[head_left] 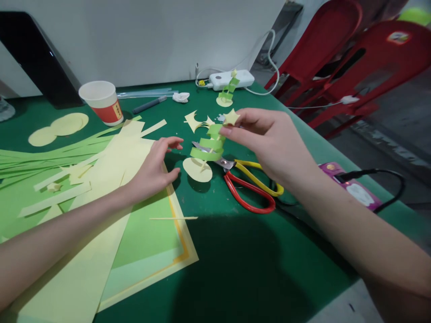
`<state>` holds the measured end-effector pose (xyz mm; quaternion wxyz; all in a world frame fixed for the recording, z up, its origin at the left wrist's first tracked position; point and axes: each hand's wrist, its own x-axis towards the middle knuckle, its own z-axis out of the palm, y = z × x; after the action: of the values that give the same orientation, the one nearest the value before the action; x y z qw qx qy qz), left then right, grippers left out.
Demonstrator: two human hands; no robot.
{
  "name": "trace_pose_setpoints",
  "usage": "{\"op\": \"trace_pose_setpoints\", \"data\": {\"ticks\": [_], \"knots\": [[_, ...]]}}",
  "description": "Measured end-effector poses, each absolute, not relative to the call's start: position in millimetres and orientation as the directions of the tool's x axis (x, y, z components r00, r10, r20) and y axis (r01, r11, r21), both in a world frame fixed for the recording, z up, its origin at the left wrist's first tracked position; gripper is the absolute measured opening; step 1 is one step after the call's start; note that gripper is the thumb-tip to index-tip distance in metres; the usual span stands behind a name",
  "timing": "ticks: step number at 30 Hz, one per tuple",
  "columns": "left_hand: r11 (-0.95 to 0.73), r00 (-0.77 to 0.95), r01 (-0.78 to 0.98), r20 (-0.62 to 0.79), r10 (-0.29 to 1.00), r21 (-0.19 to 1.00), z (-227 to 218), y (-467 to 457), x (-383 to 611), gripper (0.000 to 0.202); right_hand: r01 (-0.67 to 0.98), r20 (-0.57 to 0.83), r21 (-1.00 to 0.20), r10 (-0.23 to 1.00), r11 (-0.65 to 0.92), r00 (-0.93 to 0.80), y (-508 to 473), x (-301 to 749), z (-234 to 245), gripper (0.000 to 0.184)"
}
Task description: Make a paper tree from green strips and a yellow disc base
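Pinched between the thumb and fingers of my right hand (266,132) is the top of a small paper tree, by its pale yellow star (231,117). Green paper loops (210,146) wind along its thin stem, and a round yellow paper base (198,169) hangs tilted at the lower end. My left hand (156,168) is open beside it, fingers apart and curved toward the tree, touching nothing I can see but the yellow paper sheets (128,148) beneath. Scissors (249,184) with one red and one yellow handle lie behind the tree, blades partly hidden by it.
A similar finished paper tree (225,96) stands at the back near a white power strip (232,80). Green paper strips (67,154), yellow paper discs (69,124), a paper cup (103,103) and a pen (149,104) occupy the left. A purple device (350,186) sits at the right edge.
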<state>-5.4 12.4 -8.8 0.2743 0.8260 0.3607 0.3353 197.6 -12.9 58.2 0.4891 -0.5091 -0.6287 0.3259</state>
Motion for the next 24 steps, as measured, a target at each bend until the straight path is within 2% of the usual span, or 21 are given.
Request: {"op": "trace_pose_setpoints", "data": {"ticks": [2, 6, 9, 14, 24], "knots": [[-0.739, 0.547, 0.437, 0.5, 0.671, 0.513, -6.3, 8.4, -5.0, 0.051, 0.286, 0.258, -0.926, 0.966, 0.247, 0.003, -12.0, 199.3, 58.4, 0.007], [-0.919, 0.601, 0.385, 0.733, 0.32, 0.086, -7.9, 2.4, -3.9, 0.045, 0.274, 0.176, -0.945, 0.984, 0.178, -0.033, -14.5, 199.8, 55.7, 0.013], [-0.938, 0.609, 0.337, 0.78, 0.146, -0.087, -10.9, -0.3, -2.8, 0.027, 0.279, 0.11, -0.951, 0.99, 0.13, -0.087, -18.5, 198.9, 52.7, 0.015], [-0.944, 0.617, 0.292, 0.784, 0.066, -0.15, -10.1, -2.8, -2.2, 0.012, 0.327, 0.118, -0.931, 0.982, 0.161, -0.145, -24.8, 195.0, 52.9, 0.019], [-0.948, 0.648, 0.294, 0.754, 0.105, -0.121, -8.4, -4.9, -5.1, 0.008, 0.331, 0.186, -0.914, 0.967, 0.235, -0.173, -28.9, 191.9, 53.6, 0.023]]}}
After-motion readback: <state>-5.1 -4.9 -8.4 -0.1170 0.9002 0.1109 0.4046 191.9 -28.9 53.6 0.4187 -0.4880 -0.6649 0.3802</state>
